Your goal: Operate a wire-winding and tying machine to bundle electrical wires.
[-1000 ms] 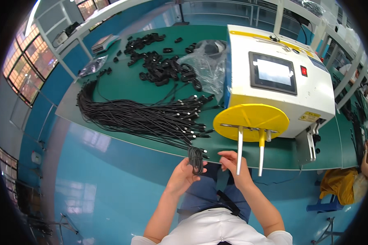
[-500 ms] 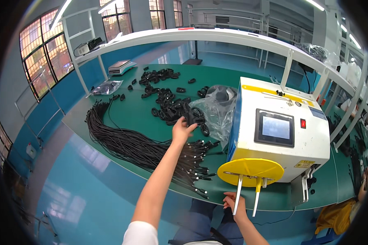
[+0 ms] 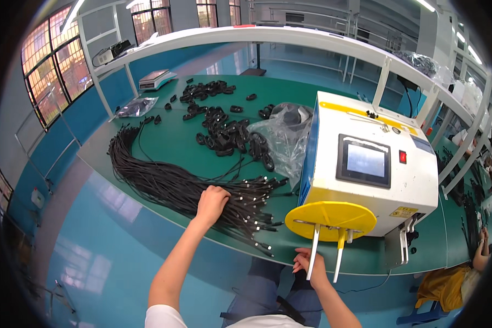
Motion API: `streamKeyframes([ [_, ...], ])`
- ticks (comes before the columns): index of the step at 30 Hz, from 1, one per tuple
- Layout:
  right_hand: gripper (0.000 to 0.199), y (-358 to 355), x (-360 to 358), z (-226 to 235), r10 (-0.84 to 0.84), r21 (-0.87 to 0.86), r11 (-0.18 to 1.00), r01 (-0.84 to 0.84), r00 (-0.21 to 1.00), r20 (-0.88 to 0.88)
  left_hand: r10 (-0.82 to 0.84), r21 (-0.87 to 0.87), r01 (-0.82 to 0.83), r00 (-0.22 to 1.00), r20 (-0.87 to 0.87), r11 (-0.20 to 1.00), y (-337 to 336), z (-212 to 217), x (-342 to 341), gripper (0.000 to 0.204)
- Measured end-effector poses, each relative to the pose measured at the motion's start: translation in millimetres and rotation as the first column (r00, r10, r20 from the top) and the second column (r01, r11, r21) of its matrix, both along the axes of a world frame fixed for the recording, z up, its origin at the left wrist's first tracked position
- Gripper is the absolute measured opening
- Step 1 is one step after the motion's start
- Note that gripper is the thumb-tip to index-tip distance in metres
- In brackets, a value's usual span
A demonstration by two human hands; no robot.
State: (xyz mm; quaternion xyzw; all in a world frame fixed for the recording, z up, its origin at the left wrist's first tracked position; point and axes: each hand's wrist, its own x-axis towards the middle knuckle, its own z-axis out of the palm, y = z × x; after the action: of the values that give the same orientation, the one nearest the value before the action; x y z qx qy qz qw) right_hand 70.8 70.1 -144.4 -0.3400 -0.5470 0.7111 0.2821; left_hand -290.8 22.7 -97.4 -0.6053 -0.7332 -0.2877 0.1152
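Note:
My left hand (image 3: 212, 203) lies over the near side of a long bundle of black cables (image 3: 158, 175), its fingers bent down and closed among the strands. Silvery plugs show at the bundle's right end. Beside the two pale prongs under a yellow disc (image 3: 331, 218), my right hand (image 3: 310, 267) hovers at the table's front edge, fingers loosely curled and apart, with nothing visible in them. That disc is on the front of a white winding machine (image 3: 374, 147) with a small screen. Beyond the bundle, a heap of coiled black cables (image 3: 224, 131) covers the table.
A clear plastic bag (image 3: 284, 136) lies between the coils and the machine. Far left on the green table are a scale (image 3: 156, 79) and another plastic bag (image 3: 138, 107). A white shelf (image 3: 202, 39) spans the back. A person's arm (image 3: 482, 254) shows at far right.
My left hand has drawn back from the heap of coils, toward me and to the left, down onto the cable bundle. My right hand has stayed by the prongs.

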Motion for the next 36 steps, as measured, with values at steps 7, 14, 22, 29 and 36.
streamKeyframes([
  [7, 0.025, 1.9, 4.1, -5.1, 0.025, 0.014, 1.0, -0.025, 1.0, -0.004, -0.025, -0.047, 0.024, 0.999, -0.026, 0.999, -1.6, 0.2, 5.1, 0.01],
  [14, 0.024, -1.5, 1.5, -2.2, 0.045, 0.015, 0.999, -0.045, 0.999, -0.013, 0.026, -0.173, -0.038, 0.997, -0.071, 0.984, -5.5, 14.2, 14.3, 0.013],
  [22, 0.024, -0.7, 1.0, -1.7, 0.015, 0.021, 1.0, -0.016, 1.0, 0.015, 0.124, 0.182, -0.13, 0.991, 0.044, 0.975, -6.0, -2.2, -35.4, 0.013],
  [29, 0.023, 0.7, 1.7, -1.7, 0.003, 0.041, 0.999, -0.006, 0.997, 0.074, 0.25, -0.178, -0.33, 0.897, -0.364, 0.927, -15.2, 9.1, -90.4, 0.015],
  [36, 0.024, -2.8, 2.3, -3.1, 0.019, 0.049, 0.999, -0.022, 0.998, 0.062, 0.201, 0.164, -0.141, 0.871, -0.448, 0.976, -33.2, 20.7, -91.8, 0.01],
])
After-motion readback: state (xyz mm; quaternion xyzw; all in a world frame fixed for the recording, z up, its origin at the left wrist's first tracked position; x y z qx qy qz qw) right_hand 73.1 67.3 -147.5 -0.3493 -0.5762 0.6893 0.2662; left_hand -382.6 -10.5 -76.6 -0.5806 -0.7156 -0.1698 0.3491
